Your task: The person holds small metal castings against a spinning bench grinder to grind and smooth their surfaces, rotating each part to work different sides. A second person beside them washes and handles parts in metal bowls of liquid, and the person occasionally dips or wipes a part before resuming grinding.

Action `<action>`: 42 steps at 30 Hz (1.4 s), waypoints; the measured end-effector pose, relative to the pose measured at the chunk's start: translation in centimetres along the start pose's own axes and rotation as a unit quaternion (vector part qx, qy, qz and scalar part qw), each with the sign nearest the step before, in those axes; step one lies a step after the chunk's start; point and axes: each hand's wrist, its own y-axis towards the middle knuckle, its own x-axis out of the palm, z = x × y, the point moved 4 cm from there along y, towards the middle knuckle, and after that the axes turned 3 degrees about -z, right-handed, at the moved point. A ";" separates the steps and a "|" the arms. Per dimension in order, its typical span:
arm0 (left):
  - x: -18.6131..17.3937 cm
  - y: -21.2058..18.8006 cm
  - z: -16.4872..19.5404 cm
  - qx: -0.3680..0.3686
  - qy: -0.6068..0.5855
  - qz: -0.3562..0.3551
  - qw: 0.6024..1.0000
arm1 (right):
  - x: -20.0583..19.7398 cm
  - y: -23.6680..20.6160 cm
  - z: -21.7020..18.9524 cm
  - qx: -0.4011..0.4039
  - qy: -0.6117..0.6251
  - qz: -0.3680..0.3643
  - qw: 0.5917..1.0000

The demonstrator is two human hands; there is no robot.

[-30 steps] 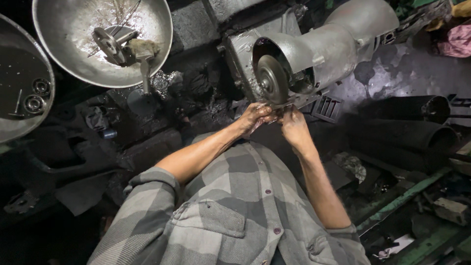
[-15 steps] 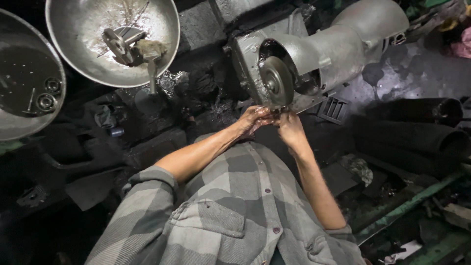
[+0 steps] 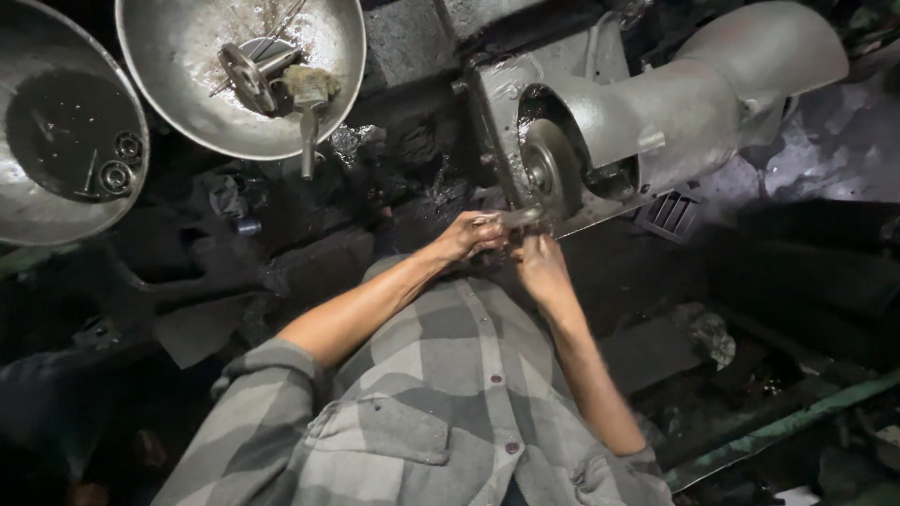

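My left hand (image 3: 473,234) and my right hand (image 3: 541,269) are close together just below a round grinding wheel (image 3: 548,169). Between them they pinch a small metal piece (image 3: 518,217), its upper end touching the lower edge of the wheel. The wheel sits on a grey bench grinder (image 3: 684,103) with a rounded metal housing. Both forearms reach up from my grey checked shirt (image 3: 450,403). The shape of the small piece is hard to make out.
A round metal bowl (image 3: 178,103) at the top holds a metal part and a dirty brush. A second bowl (image 3: 19,215) at the left holds dark oil and ring-shaped bearings. Dark greasy clutter covers the ground. A green bar (image 3: 778,431) lies at the lower right.
The camera view has shifted a little, so the grinder and bowls sit further right in the picture. Both hands stay at the wheel with the small piece.
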 end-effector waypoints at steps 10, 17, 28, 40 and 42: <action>5.8 -5.9 11.1 0.113 0.392 0.020 0.913 | 0.3 -4.0 -1.6 0.285 0.490 0.031 0.823; 4.3 -3.7 7.6 -0.037 0.172 0.047 0.983 | 0.2 -2.3 -1.3 0.332 0.700 0.072 0.628; 2.4 -1.3 5.5 -0.012 0.202 0.091 0.975 | 0.8 0.4 -1.2 0.384 0.623 0.076 0.677; 3.9 -0.1 7.1 0.001 0.268 0.052 0.962 | -0.8 0.0 0.1 0.397 0.598 0.090 0.690; 4.1 0.2 6.5 -0.002 0.267 0.044 0.963 | -1.5 -0.1 0.3 0.402 0.587 0.089 0.697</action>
